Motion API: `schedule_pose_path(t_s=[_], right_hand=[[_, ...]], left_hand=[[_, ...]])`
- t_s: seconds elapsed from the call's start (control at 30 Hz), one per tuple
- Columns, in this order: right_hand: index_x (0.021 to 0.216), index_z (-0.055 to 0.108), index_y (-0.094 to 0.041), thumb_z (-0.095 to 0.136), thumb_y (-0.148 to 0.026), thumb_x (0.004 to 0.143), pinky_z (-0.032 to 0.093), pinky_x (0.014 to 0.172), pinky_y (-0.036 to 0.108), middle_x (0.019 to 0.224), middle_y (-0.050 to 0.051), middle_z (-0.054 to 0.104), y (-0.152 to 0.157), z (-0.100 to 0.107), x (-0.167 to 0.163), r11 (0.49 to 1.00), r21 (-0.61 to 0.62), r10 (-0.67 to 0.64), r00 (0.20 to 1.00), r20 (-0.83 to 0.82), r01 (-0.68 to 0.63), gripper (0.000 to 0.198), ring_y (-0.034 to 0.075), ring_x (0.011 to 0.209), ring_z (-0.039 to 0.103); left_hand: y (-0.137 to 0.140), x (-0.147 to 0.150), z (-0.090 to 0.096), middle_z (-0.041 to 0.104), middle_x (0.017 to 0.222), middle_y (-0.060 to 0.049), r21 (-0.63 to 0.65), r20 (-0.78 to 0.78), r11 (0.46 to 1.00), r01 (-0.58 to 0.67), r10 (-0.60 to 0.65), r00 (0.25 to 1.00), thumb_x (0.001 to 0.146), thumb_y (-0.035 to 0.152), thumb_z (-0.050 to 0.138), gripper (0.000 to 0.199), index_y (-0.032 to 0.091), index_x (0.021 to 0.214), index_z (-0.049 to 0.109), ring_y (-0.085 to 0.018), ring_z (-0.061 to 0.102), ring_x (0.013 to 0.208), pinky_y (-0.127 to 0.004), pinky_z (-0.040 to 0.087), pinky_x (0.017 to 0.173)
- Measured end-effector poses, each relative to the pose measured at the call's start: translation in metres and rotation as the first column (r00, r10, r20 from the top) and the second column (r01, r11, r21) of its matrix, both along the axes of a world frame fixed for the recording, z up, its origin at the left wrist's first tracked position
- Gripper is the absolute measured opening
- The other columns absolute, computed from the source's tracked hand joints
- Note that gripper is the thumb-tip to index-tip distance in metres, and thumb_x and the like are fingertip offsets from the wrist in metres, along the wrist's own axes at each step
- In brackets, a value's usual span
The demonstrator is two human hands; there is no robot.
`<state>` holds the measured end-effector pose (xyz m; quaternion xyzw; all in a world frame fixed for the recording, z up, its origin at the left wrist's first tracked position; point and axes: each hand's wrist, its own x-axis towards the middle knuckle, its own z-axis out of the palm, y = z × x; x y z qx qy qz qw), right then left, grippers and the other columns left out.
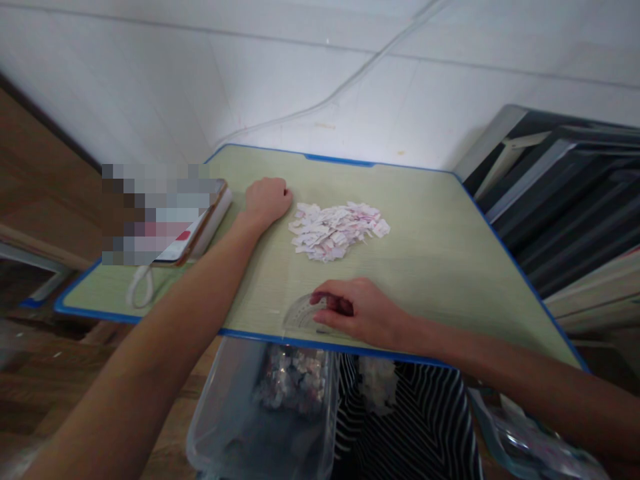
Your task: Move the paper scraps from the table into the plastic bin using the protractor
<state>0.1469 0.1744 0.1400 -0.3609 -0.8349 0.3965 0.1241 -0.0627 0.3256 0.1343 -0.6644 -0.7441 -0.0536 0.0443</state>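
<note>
A heap of small torn paper scraps (335, 232), white with pink and violet tints, lies on the pale green tabletop (430, 247). Just left of the heap rests my left hand (269, 200), curled into a fist. Its palm faces away, so whatever it may hold is hidden. My right hand (367, 310) is at the table's near edge, fingers bent around a clear plastic protractor (299, 313). The thumb lies over the protractor and the index finger curls at its upper side. Part of the protractor is covered by the hand.
At left sit a phone in a brown case (203, 227), partly blurred out, and a white cord loop (140, 288). Below the near edge stands a clear plastic bin (210, 427) with scraps inside. Dark flat panels (560, 180) lean at right; a white wall (280, 80) rises behind.
</note>
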Motion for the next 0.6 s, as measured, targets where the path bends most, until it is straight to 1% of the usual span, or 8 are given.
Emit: schedule_pose_path(t_s=[0.13, 0.27, 0.37, 0.47, 0.6], right_hand=[[0.104, 0.072, -0.012, 0.069, -0.027, 0.088, 0.029, 0.056, 0.023, 0.059, -0.005, 0.052, -0.0002, -0.0006, 0.0013, 0.998, 0.028, 0.063, 0.997, 0.054, -0.064, 0.022, 0.008, 0.053, 0.042], [0.108, 0.071, -0.014, 0.066, -0.029, 0.09, 0.032, 0.058, 0.023, 0.063, -0.004, 0.056, 0.0008, -0.0006, 0.0032, 0.991, 0.038, 0.128, 0.992, 0.01, -0.128, 0.024, 0.009, 0.055, 0.045], [0.111, 0.069, -0.014, 0.062, -0.029, 0.091, 0.035, 0.06, 0.024, 0.065, -0.003, 0.057, 0.0003, 0.0001, 0.0042, 0.98, 0.067, 0.187, 0.982, -0.003, -0.186, 0.026, 0.01, 0.058, 0.046], [0.114, 0.067, -0.014, 0.061, -0.027, 0.09, 0.037, 0.064, 0.025, 0.066, -0.003, 0.058, -0.0007, -0.0005, 0.0054, 0.968, 0.094, 0.235, 0.972, -0.001, -0.234, 0.028, 0.011, 0.059, 0.048], [0.115, 0.065, -0.015, 0.06, -0.024, 0.087, 0.037, 0.064, 0.025, 0.064, -0.004, 0.057, -0.0013, -0.0042, 0.0073, 0.952, 0.118, 0.289, 0.957, -0.037, -0.283, 0.03, 0.011, 0.059, 0.048]], left_hand=[[0.0001, 0.0004, 0.0005, 0.07, 0.12, -0.017, 0.0, -0.005, 1.0, -0.01, 0.01, 1.0, 0.091, 0.032, 0.032, 0.049, 0.014, 0.118, 0.069, -0.032, 0.064, 0.11, -0.04, 0.05, 0.089], [-0.0006, 0.0003, 0.001, 0.07, 0.119, -0.018, 0.0, -0.002, 1.0, -0.004, 0.004, 1.0, 0.091, 0.032, 0.032, 0.049, 0.014, 0.118, 0.069, -0.033, 0.064, 0.11, -0.042, 0.05, 0.088], [-0.0008, -0.0001, 0.001, 0.07, 0.119, -0.019, -0.001, 0.01, 1.0, -0.002, 0.002, 1.0, 0.091, 0.032, 0.032, 0.05, 0.014, 0.118, 0.069, -0.034, 0.064, 0.11, -0.043, 0.05, 0.088], [-0.0008, -0.0002, 0.0008, 0.07, 0.119, -0.019, 0.002, 0.011, 1.0, -0.002, 0.002, 1.0, 0.09, 0.032, 0.031, 0.05, 0.015, 0.118, 0.069, -0.034, 0.063, 0.109, -0.043, 0.049, 0.088], [-0.0006, -0.0003, 0.0002, 0.07, 0.119, -0.018, 0.002, 0.013, 1.0, -0.004, 0.004, 1.0, 0.09, 0.032, 0.031, 0.05, 0.015, 0.118, 0.069, -0.033, 0.063, 0.109, -0.041, 0.049, 0.088]])
